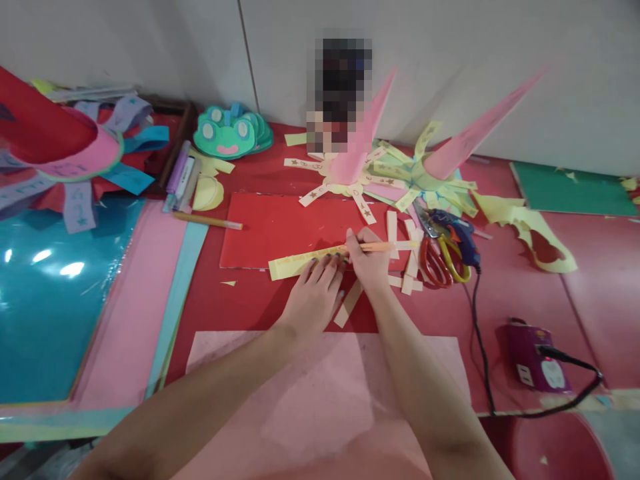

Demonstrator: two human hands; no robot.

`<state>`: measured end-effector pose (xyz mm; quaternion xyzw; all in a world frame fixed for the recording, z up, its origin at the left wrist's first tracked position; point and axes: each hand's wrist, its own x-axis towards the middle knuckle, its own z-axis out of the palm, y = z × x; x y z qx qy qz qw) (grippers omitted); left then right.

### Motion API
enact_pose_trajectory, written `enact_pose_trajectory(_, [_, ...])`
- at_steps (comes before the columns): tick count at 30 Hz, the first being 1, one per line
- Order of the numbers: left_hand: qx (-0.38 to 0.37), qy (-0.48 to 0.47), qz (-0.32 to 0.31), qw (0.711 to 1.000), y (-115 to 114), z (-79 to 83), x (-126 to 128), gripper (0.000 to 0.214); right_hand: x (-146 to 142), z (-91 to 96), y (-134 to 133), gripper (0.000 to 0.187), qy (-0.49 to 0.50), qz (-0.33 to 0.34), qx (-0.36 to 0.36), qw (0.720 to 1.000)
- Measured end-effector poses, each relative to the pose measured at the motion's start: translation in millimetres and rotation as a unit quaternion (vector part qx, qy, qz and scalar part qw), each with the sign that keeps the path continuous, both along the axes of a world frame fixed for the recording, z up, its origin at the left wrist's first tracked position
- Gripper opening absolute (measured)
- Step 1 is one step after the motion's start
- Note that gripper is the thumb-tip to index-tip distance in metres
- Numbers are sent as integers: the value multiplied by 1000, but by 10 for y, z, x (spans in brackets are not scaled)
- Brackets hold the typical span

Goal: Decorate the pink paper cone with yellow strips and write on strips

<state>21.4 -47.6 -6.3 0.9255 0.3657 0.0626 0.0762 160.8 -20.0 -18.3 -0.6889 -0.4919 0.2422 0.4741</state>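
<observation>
My left hand (316,288) lies flat with its fingers stretched over a yellow paper strip (286,269), pressing it down on a red sheet (280,223). Small marks run along the strip's upper edge. An orange pen (376,247) is gripped in my right hand (370,263), its tip hidden by the fingers near the strip's right end. Several pale paper strips (410,267) lie just right of that hand, and another pale strip (349,305) sits below, between my wrists.
Scissors (437,267) and a blue glue gun (463,233) lie to the right, its cord running to a purple power box (530,357). Pink paper cones (361,150) with strip rims stand behind. Green frog cutouts (227,137), an ochre pen (207,221) and glossy blue sheets (55,300) are leftward.
</observation>
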Motion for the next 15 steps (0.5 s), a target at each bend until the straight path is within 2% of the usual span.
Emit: enact_pose_trajectory(15, [4,-6,1,1000,-12,-28,-3,39,-1,26,2,36,-27,17,13,999])
